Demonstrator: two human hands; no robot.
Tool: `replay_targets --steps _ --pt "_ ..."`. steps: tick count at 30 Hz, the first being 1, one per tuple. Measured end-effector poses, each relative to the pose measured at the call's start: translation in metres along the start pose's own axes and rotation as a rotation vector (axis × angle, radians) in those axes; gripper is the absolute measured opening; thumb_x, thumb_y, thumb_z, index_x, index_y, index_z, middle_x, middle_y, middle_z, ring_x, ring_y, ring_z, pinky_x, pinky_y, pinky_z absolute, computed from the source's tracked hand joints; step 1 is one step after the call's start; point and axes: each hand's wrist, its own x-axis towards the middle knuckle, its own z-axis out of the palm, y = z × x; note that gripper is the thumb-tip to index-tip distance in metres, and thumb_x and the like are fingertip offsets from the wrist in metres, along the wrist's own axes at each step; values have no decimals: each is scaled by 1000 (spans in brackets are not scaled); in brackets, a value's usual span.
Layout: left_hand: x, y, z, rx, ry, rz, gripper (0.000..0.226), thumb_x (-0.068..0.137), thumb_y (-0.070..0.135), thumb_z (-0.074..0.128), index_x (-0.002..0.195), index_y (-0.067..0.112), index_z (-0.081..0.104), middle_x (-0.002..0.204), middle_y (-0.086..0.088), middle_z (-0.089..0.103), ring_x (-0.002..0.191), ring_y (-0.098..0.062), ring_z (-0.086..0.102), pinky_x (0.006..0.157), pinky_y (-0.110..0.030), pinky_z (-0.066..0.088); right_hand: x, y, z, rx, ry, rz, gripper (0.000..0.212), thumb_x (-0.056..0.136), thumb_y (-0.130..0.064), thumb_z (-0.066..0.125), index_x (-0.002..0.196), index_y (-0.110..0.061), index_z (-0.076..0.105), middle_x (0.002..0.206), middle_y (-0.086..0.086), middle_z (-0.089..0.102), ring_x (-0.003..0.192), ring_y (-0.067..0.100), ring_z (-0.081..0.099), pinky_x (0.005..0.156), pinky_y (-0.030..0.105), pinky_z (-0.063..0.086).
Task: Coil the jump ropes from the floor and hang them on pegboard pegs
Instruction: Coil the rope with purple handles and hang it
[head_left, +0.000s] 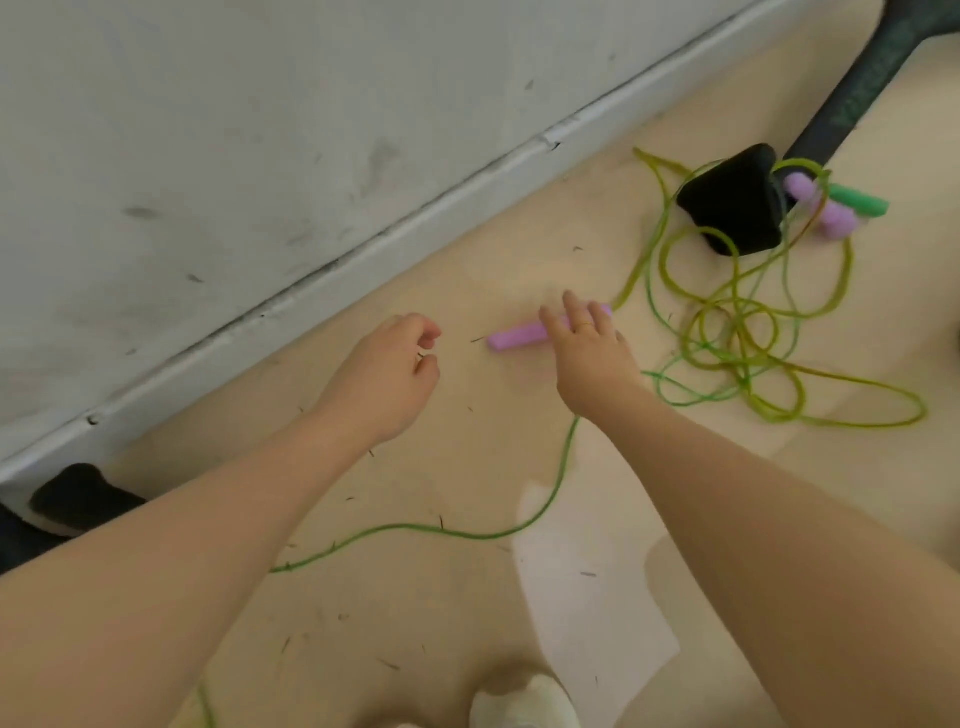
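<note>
Where the green-yellow jump ropes (737, 332) lie tangled on the floor (441, 613) at three o'clock, a purple handle (517, 336) rests near centre. The right hand (587, 348) lies over it, fingers spread and straight. The left hand (389, 369), at nine o'clock of the handle, is loosely curled, holding nothing. More handles (831, 205) sit by a black foot (732, 200) at two o'clock.

Beige floor (467, 623) under tangled jump ropes (743, 338), purple handle (514, 336).

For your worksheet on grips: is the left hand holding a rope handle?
No, the left hand hangs loosely curled over bare floor, holding nothing.
</note>
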Motion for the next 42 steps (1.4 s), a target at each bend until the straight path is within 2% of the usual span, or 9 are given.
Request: replay_targets --steps 5,8,11,18,20,30,33,37,42 --pt "14 -29 23 -31 30 29 37 92 5 42 128 13 47 129 -4 51 98 -11 46 79 -15 30 21 -5 27 -267 91 -77 40 92 -7 35 131 -14 36 132 11 43 125 33 34 99 42 27" --pt "-15 -11 8 312 -243 74 73 85 -5 37 148 15 7 156 -6 7 141 -19 13 112 -25 9 -18 -44 12 -184 -53 -394 49 93 -8 34 141 -19 28 133 9 43 113 32 45 98 43 33" --pt "-69 28 -27 451 -434 163 97 79 -1 47 145 18 -22 155 0 -18 144 -18 -11 115 -33 -5 -79 -76 -43 67 -121 -490 46 98 -13 35 144 -15 29 140 11 42 111 33 52 86 40 47" --pt "-152 152 -132 172 -260 210 94 80 6 52 146 35 -9 111 -5 55 95 -28 58 86 -40 47 -214 -74 -210 358 -44 -399 19 95 -17 39 101 -3 51 100 17 61 87 34 59 62 35 37" --pt "-182 179 -164 178 -207 214 85 83 11 51 146 37 1 83 4 55 83 -25 58 78 -41 50 -254 -79 -248 556 -54 -367 11 91 -11 41 86 -5 49 90 14 62 76 32 62 62 37 46" --pt "-367 232 -263 102 -43 131 68 80 47 62 136 28 28 112 6 65 91 -19 63 70 -33 50 -399 -112 -351 749 -480 -360 52 63 -49 53 94 -8 61 78 2 65 66 24 64 73 40 52" --pt "-412 249 -287 160 -57 74 73 69 59 67 126 28 32 102 7 66 85 -15 60 65 -30 46 -443 -124 -368 791 -589 -370 54 69 -46 50 106 -7 59 81 6 65 56 21 62 78 35 51" --pt "-471 262 -330 229 1 33 67 63 68 65 106 24 38 85 6 63 77 -16 59 60 -30 41 -500 -154 -401 812 -711 -405 36 74 -41 41 81 -10 60 69 11 62 42 15 52 49 20 46" --pt "-546 257 -391 119 285 -48 54 69 69 59 92 23 45 73 7 56 69 -17 55 57 -29 38 -548 -198 -451 870 -757 -531 57 79 -56 35 79 -3 56 53 7 53 45 17 48 62 26 45"
